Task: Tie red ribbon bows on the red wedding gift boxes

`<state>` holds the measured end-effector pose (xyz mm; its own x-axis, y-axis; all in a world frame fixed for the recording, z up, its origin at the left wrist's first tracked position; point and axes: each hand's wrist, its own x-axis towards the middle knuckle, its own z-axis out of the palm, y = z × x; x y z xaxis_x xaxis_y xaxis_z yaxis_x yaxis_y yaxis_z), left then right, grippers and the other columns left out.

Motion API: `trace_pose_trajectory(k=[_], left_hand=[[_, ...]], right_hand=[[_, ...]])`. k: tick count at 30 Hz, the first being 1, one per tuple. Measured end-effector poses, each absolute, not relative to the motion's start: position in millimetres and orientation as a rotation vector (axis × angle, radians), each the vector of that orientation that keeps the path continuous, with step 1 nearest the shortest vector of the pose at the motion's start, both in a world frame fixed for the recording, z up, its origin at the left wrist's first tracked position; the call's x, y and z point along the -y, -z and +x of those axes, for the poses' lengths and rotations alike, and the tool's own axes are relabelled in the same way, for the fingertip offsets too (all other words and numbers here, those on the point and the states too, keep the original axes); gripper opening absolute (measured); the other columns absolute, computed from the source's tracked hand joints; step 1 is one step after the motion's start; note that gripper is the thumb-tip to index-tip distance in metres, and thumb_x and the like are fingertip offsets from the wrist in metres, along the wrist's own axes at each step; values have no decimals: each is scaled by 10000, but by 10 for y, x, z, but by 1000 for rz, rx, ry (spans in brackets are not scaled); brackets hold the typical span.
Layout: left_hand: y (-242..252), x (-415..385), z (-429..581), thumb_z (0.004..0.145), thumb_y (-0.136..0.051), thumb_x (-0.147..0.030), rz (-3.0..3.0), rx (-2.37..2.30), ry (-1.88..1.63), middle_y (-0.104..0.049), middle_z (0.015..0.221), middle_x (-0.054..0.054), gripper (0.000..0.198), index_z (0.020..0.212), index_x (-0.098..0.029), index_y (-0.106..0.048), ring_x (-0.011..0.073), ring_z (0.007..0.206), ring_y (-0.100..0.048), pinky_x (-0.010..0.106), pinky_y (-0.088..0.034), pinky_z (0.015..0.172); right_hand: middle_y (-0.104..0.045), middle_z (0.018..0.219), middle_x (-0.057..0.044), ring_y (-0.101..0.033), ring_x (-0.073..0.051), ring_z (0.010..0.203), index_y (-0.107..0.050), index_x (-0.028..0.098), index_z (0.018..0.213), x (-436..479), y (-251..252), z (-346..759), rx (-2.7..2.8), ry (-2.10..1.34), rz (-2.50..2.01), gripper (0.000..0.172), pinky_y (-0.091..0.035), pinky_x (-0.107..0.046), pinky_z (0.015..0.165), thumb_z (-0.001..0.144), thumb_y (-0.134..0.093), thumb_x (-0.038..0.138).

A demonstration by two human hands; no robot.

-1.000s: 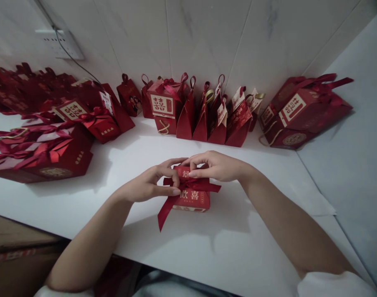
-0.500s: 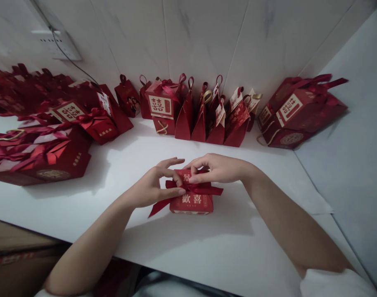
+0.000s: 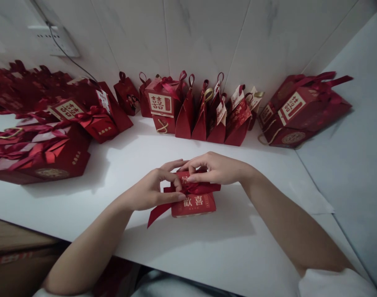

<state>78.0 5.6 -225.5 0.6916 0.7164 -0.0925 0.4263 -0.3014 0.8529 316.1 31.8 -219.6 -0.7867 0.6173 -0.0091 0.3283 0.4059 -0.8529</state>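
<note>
A small red gift box with pale lettering lies on the white table in front of me. Across its top runs a dark red ribbon, gathered in a bow or knot near the middle, one tail trailing off to the left. My left hand pinches the ribbon at the left of the knot with thumb and forefinger. From the upper right, my right hand grips the ribbon near the knot, thumb and forefinger closed. The fingers partly cover the knot and the box's far side.
Several red boxes with ribbon loops line the tiled wall. Larger red gift boxes stand at the right and at the left. A wall socket with a cable is at upper left, a cardboard box below the table edge.
The box has shifted slightly toward me and turned a little. Both hands remain at the knot, with the left hand slightly lower; the ribbon's right tail has drawn in slightly.
</note>
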Motion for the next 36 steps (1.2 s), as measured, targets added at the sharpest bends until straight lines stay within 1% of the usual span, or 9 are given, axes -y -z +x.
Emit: trace_pose_trajectory(k=[13, 19, 22, 24, 25, 26, 28, 31, 36], left_hand=[[2268, -99, 772, 800, -729, -333, 1890, -747, -367, -444, 1496, 65, 181, 721, -178, -678, 317, 1394, -396, 450, -339, 1138], [2276, -170, 668, 779, -753, -365, 1906, -665, -392, -450, 1500, 65, 286, 590, -164, -677, 333, 1330, -473, 438, -361, 1110], [2296, -211, 628, 872, -638, -415, 1886, -620, -569, -560, 1391, 100, 401, 565, -159, -671, 294, 1252, -541, 384, -436, 1031], [2330, -230, 629, 877, -635, -415, 1807, -713, -799, -700, 1079, 119, 372, 607, -160, -647, 203, 961, -665, 283, -530, 785], [2352, -238, 635, 870, -647, -409, 1739, -787, -909, -702, 830, 87, 360, 612, -162, -607, 143, 719, -653, 225, -500, 598], [2375, -247, 642, 866, -654, -409, 1664, -856, -993, -612, 601, 30, 377, 599, -164, -551, 93, 502, -545, 187, -391, 441], [2415, -265, 656, 876, -632, -445, 1519, -937, -1079, -319, 391, -64, 494, 533, -174, -401, 41, 325, -262, 184, -155, 340], [2442, -291, 665, 847, -639, -513, 1370, -921, -1113, -173, 432, -79, 642, 485, -186, -222, 26, 354, -164, 203, -92, 371], [2441, -305, 657, 812, -567, -670, 1292, -830, -1057, -122, 451, -75, 699, 467, -193, -190, 37, 378, -142, 236, -76, 396]], right_hand=[[-685, 1234, -16, -637, -158, 961, -683, 198, 836, -330, 2223, 3161, 2323, -1420, -798, 174, -444, -246, 786, 899, -611, 343], [-729, 1004, -37, -625, -162, 833, -714, 177, 878, -328, 2230, 3172, 2316, -1465, -887, 304, -448, -265, 721, 881, -617, 465], [-724, 902, -34, -623, -175, 802, -733, 182, 906, -322, 2189, 3203, 2319, -1443, -955, 378, -454, -286, 717, 885, -586, 530], [-723, 899, -38, -634, -192, 836, -737, 188, 883, -315, 2144, 3229, 2289, -1414, -995, 411, -459, -301, 748, 892, -559, 559], [-725, 925, -45, -639, -200, 871, -735, 190, 862, -311, 2120, 3242, 2270, -1395, -1002, 423, -459, -307, 775, 899, -543, 565], [-725, 961, -52, -640, -207, 910, -732, 190, 841, -307, 2096, 3256, 2251, -1373, -1002, 433, -456, -311, 803, 907, -529, 567], [-721, 1029, -65, -637, -214, 973, -725, 191, 822, -299, 2051, 3284, 2222, -1327, -1002, 437, -447, -316, 846, 916, -514, 562], [-723, 1023, -63, -639, -216, 956, -726, 204, 860, -287, 1997, 3325, 2213, -1248, -1067, 401, -450, -323, 835, 900, -538, 556], [-722, 933, -43, -635, -208, 863, -723, 226, 879, -272, 1959, 3367, 2224, -1154, -1155, 330, -454, -316, 753, 874, -586, 526]])
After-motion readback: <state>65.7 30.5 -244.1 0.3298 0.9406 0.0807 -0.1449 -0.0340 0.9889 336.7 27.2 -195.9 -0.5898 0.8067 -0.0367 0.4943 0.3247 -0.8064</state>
